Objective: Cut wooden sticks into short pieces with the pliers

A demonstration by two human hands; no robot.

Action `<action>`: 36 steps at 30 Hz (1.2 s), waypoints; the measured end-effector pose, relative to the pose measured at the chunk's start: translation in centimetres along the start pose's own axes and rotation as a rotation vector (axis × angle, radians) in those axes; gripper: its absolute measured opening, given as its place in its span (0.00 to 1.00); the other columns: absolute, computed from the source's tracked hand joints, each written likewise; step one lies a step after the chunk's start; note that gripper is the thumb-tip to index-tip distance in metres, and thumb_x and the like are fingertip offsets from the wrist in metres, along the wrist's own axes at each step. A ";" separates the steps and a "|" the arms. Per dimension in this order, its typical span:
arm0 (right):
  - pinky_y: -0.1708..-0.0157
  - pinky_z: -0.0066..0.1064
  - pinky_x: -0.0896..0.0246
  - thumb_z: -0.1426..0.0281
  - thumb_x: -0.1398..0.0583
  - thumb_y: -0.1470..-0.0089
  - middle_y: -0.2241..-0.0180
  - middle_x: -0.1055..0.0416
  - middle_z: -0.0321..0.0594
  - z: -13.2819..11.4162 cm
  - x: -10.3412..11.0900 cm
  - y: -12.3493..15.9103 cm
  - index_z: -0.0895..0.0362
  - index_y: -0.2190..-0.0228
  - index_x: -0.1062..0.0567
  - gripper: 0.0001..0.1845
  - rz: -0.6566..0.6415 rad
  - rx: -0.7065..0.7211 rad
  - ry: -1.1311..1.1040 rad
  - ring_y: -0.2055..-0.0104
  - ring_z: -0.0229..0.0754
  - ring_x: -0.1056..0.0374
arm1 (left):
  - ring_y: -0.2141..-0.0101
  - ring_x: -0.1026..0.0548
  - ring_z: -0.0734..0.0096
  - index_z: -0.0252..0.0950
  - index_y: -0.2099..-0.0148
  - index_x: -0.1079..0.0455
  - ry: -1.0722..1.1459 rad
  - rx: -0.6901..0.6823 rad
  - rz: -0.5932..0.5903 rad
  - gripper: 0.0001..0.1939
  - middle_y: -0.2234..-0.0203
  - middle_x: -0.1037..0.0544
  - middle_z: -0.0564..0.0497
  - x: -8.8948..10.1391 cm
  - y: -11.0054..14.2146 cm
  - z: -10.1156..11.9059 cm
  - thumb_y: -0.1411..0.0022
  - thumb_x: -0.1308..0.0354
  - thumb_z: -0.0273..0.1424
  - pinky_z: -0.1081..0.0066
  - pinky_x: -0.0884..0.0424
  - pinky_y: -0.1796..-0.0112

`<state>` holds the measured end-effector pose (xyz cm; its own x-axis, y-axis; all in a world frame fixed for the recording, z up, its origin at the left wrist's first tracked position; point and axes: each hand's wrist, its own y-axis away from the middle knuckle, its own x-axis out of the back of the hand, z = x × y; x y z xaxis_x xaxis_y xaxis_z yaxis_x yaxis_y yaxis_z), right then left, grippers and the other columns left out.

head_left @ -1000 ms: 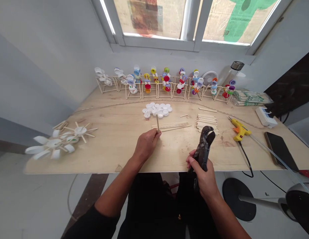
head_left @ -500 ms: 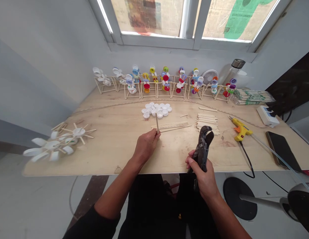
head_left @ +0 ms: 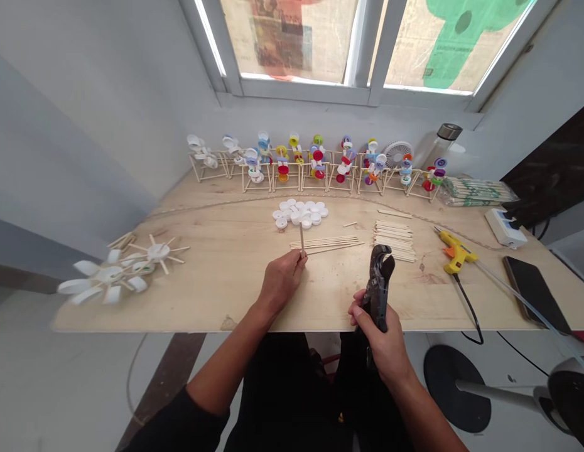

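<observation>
My left hand [head_left: 279, 281] pinches a short wooden stick [head_left: 301, 240] and holds it upright on the plywood table [head_left: 216, 263]. My right hand [head_left: 382, 336] grips the handles of dark metal pliers [head_left: 378, 284] near the table's front edge, jaws pointing away from me and slightly parted. Just beyond the stick lie a bundle of long thin sticks [head_left: 326, 243] and a cluster of white bottle caps [head_left: 300, 213]. A stack of flat wooden sticks [head_left: 394, 239] lies to the right of the bundle.
A row of small stick frames with coloured caps [head_left: 315, 163] lines the back. White cap pinwheels [head_left: 120, 271] sit at the left edge. A yellow glue gun [head_left: 454, 252], phone [head_left: 534, 289], power strip [head_left: 505, 228], packed sticks [head_left: 478, 190], small fan [head_left: 395, 152] stand right.
The view has shifted slightly; my right hand with the pliers has drawn a little closer to the stick. My left hand keeps the stick upright.
</observation>
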<state>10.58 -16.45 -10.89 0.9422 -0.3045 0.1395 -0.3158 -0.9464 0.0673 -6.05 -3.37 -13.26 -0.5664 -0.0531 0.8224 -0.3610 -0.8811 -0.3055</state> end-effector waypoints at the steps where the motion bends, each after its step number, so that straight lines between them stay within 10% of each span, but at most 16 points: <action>1: 0.70 0.31 0.39 0.65 0.43 0.51 0.72 0.32 0.38 0.0 0.0 0.0 0.58 0.65 0.32 0.11 -0.006 0.009 0.023 0.72 0.39 0.37 | 0.75 0.29 0.71 0.36 0.68 0.37 -0.010 0.007 -0.014 0.10 0.75 0.26 0.51 0.1 -0.1 0.1 0.38 0.57 0.32 0.74 0.39 0.73; 8: 0.70 0.29 0.39 0.66 0.44 0.50 0.71 0.32 0.37 -0.6 0.8 -0.3 0.57 0.63 0.33 0.11 -0.081 0.052 0.250 0.71 0.40 0.35 | 0.76 0.30 0.71 0.36 0.72 0.38 -0.022 -0.023 -0.101 0.09 0.77 0.27 0.51 1.5 -0.5 1.3 0.40 0.55 0.29 0.74 0.41 0.75; 26: 0.70 0.29 0.42 0.68 0.45 0.51 0.73 0.29 0.35 -1.8 1.9 0.3 0.55 0.64 0.33 0.10 -0.217 0.116 0.516 0.72 0.40 0.34 | 0.82 0.36 0.77 0.36 0.77 0.38 0.163 -0.372 -0.822 0.08 0.85 0.31 0.57 10.4 -3.5 6.7 0.48 0.52 0.23 0.77 0.46 0.79; 36: 0.71 0.28 0.42 0.68 0.45 0.50 0.73 0.30 0.35 -2.1 1.3 0.6 0.55 0.64 0.33 0.09 -0.228 0.098 0.462 0.72 0.40 0.34 | 0.86 0.44 0.76 0.36 0.82 0.41 -0.002 -0.437 -0.777 0.10 0.89 0.39 0.57 9.6 -4.2 8.8 0.51 0.49 0.22 0.73 0.50 0.82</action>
<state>11.40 -17.16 -8.65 0.8313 -0.0315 0.5549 -0.0759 -0.9955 0.0571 -3.43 -4.31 0.17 -0.0432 0.4838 0.8741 -0.8930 -0.4110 0.1833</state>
